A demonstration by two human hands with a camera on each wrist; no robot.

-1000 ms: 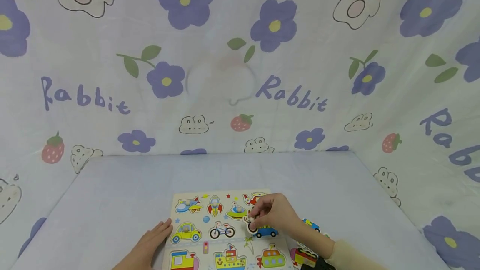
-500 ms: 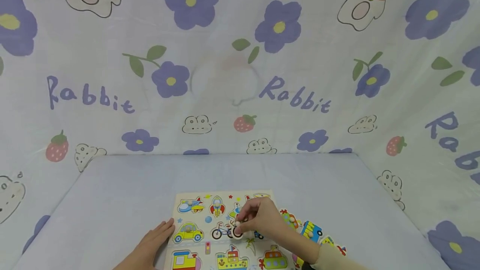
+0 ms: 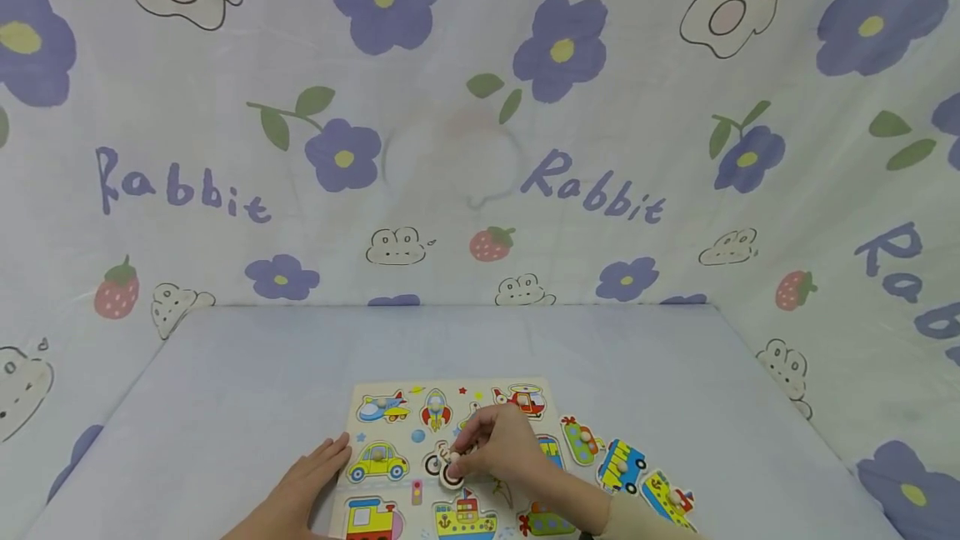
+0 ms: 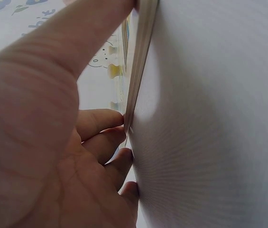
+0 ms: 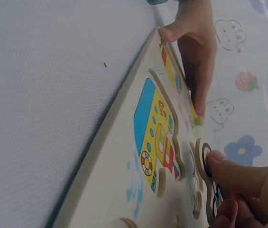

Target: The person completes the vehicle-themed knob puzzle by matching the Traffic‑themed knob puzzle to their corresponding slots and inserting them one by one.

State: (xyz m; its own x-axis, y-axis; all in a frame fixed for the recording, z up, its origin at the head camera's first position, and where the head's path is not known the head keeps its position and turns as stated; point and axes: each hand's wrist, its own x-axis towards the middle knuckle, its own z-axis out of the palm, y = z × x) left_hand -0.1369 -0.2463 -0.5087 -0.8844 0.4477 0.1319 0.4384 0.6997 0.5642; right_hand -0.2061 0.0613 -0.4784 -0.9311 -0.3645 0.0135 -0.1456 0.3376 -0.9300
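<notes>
1. Clearly, the right hand [image 3: 501,447] pinches the bicycle piece [image 3: 452,478] between thumb and fingers, over the bicycle's place in the middle of the puzzle board [image 3: 480,384]; whether the piece touches the board, I cannot tell.
2. The left hand [image 3: 303,477] lies with fingers extended, fingertips touching the board's left edge, gripping nothing.
3. Seated in the board are the plane [image 3: 384,408], rocket [image 3: 436,411], helicopter [image 3: 522,401] and yellow car [image 3: 377,462], the car just left of the bicycle's place.
4. The right hand stands in front of the flying saucer [image 3: 468,419] and part of the printed bus [image 3: 552,447].
5. Below the bicycle's place, the printed ship [image 5: 155,137] shows inside its recess.
6. Beside the board's right edge, on the pale table [image 3: 262,373], lie the submarine piece [image 3: 580,444], bus piece [image 3: 622,465] and ship piece [image 3: 667,498] in a slanting row.
7. Behind rises a flowered curtain [image 3: 442,90].
</notes>
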